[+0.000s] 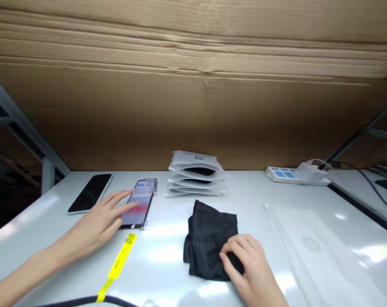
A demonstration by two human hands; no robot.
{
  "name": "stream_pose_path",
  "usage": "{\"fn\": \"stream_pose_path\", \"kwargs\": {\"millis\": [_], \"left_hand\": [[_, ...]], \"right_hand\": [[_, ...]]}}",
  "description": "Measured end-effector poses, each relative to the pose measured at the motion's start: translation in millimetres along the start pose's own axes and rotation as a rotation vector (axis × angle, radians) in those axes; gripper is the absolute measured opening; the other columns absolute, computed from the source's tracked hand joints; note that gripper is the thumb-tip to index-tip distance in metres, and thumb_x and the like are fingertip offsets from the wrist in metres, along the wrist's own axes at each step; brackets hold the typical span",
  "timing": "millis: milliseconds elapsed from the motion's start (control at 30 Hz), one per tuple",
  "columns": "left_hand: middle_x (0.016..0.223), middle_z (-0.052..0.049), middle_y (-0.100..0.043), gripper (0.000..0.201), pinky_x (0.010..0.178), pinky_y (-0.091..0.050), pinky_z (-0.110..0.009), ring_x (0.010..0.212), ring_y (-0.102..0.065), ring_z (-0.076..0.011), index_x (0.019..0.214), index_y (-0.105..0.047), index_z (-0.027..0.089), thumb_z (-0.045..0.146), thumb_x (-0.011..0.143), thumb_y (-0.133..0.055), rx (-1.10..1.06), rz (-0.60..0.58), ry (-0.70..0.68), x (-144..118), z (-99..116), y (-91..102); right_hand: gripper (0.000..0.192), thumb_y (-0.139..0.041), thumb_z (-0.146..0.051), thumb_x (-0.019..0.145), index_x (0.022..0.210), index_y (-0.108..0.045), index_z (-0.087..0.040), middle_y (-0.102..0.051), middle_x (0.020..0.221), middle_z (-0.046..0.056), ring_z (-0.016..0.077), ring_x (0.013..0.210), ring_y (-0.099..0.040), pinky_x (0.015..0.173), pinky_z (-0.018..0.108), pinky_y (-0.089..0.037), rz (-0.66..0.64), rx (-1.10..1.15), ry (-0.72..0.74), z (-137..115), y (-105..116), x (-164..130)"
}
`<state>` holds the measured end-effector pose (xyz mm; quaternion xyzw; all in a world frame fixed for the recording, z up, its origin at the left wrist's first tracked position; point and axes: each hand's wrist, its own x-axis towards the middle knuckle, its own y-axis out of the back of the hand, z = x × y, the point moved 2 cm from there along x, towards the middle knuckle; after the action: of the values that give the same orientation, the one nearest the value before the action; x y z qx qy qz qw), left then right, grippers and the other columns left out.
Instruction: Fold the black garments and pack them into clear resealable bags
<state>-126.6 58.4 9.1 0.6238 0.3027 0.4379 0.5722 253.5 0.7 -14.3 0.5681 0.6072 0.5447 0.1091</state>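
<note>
Currently, your splayed, empty left hand (100, 215) touches a phone (141, 210); your half-curled right hand (254, 262) meets cloth (209, 241), grip unclear; bags (193, 163) stand behind.

At 6 o'clock, the cloth (210, 241) is plain black; at 8, the lit phone (143, 210) shows grey flushed pinkish red, with blue icons. At 7, the tag (120, 259) is yellow, black-coded. At 3, the strip (286, 174) is white with blue squares. At 12, brown cardboard (193, 106).

White tabletop (251, 194) with black cloth (209, 243), two phones (143, 209), stacked pouches (196, 177), translucent bag (321, 256), power strip (284, 174)
</note>
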Motion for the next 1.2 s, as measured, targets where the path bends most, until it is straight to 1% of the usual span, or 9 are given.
{"fn": "stream_pose_path", "kwargs": {"millis": [100, 267, 433, 533, 667, 833, 1000, 1100, 1200], "left_hand": [[0.149, -0.002, -0.047, 0.046, 0.110, -0.040, -0.046, 0.133, -0.046, -0.0311, 0.131, -0.061, 0.028, 0.024, 0.093, -0.036, 0.038, 0.014, -0.006, -1, 1, 0.8], [0.148, -0.004, -0.048, 0.043, 0.110, -0.042, -0.047, 0.132, -0.047, -0.0289, 0.129, -0.061, 0.032, 0.025, 0.092, -0.040, 0.030, 0.032, 0.002, -3, 0, 2.0], [0.148, -0.002, -0.048, 0.045, 0.109, -0.042, -0.045, 0.132, -0.048, -0.0297, 0.130, -0.061, 0.032, 0.023, 0.092, -0.039, 0.034, 0.035, -0.017, -4, 0, 5.7], [0.149, -0.001, -0.045, 0.046, 0.110, -0.041, -0.046, 0.132, -0.047, -0.0286, 0.131, -0.059, 0.034, 0.022, 0.094, -0.036, 0.030, 0.052, -0.029, -9, 0, 4.3], [0.152, -0.002, -0.040, 0.046, 0.111, -0.040, -0.046, 0.136, -0.043, -0.0280, 0.134, -0.055, 0.037, 0.023, 0.094, -0.039, 0.013, 0.019, -0.035, -15, 0, 0.3], [0.151, -0.002, -0.043, 0.044, 0.109, -0.042, -0.046, 0.133, -0.046, -0.0298, 0.131, -0.059, 0.035, 0.022, 0.093, -0.039, 0.005, 0.035, -0.029, -17, 2, 3.6], [0.151, 0.002, -0.043, 0.044, 0.110, -0.042, -0.044, 0.134, -0.046, -0.0286, 0.132, -0.058, 0.036, 0.023, 0.093, -0.041, 0.032, 0.035, -0.016, -18, 2, 4.8], [0.150, 0.000, -0.045, 0.044, 0.110, -0.042, -0.042, 0.133, -0.047, -0.0279, 0.130, -0.059, 0.036, 0.022, 0.092, -0.042, 0.018, 0.046, -0.019, -18, 2, 3.7], [0.150, -0.002, -0.045, 0.046, 0.110, -0.042, -0.042, 0.134, -0.046, -0.0269, 0.131, -0.058, 0.035, 0.020, 0.092, -0.040, 0.006, 0.032, -0.026, -19, 2, 2.9]], "right_hand": [[0.012, -0.056, -0.013, 0.087, 0.081, -0.058, -0.024, -0.065, 0.080, 0.001, 0.0192, 0.077, -0.062, 0.070, 0.033, -0.049, -0.003, -0.005, 0.001, 2, -1, -1], [0.010, -0.056, -0.016, 0.089, 0.084, -0.059, -0.024, -0.066, 0.083, 0.001, 0.0185, 0.080, -0.062, 0.072, 0.031, -0.050, -0.034, -0.001, 0.003, 3, -2, -2], [0.011, -0.056, -0.016, 0.088, 0.081, -0.059, -0.024, -0.065, 0.080, 0.000, 0.0181, 0.077, -0.063, 0.069, 0.031, -0.050, -0.002, -0.012, 0.028, 2, 0, -1], [0.011, -0.056, -0.017, 0.088, 0.082, -0.059, -0.024, -0.066, 0.081, 0.001, 0.0185, 0.078, -0.063, 0.070, 0.031, -0.050, -0.002, -0.015, 0.020, 2, 0, 0], [0.012, -0.054, -0.018, 0.089, 0.080, -0.059, -0.024, -0.065, 0.079, 0.001, 0.0187, 0.075, -0.063, 0.068, 0.031, -0.050, 0.012, -0.013, 0.024, 2, 1, 1], [0.012, -0.054, -0.017, 0.089, 0.081, -0.060, -0.024, -0.066, 0.079, 0.001, 0.0185, 0.076, -0.063, 0.068, 0.031, -0.050, 0.012, -0.010, 0.037, 1, 0, 1], [0.011, -0.056, -0.020, 0.089, 0.082, -0.060, -0.025, -0.066, 0.081, 0.002, 0.0194, 0.079, -0.063, 0.070, 0.032, -0.050, -0.014, -0.016, 0.016, 5, -2, -3], [0.011, -0.055, -0.019, 0.090, 0.082, -0.061, -0.025, -0.066, 0.081, 0.002, 0.0192, 0.079, -0.064, 0.071, 0.032, -0.050, -0.026, -0.016, 0.020, 6, -3, -3], [0.010, -0.056, -0.019, 0.089, 0.082, -0.061, -0.025, -0.066, 0.081, 0.002, 0.0191, 0.079, -0.063, 0.070, 0.031, -0.051, -0.015, -0.020, 0.022, 6, -3, -2]]}}
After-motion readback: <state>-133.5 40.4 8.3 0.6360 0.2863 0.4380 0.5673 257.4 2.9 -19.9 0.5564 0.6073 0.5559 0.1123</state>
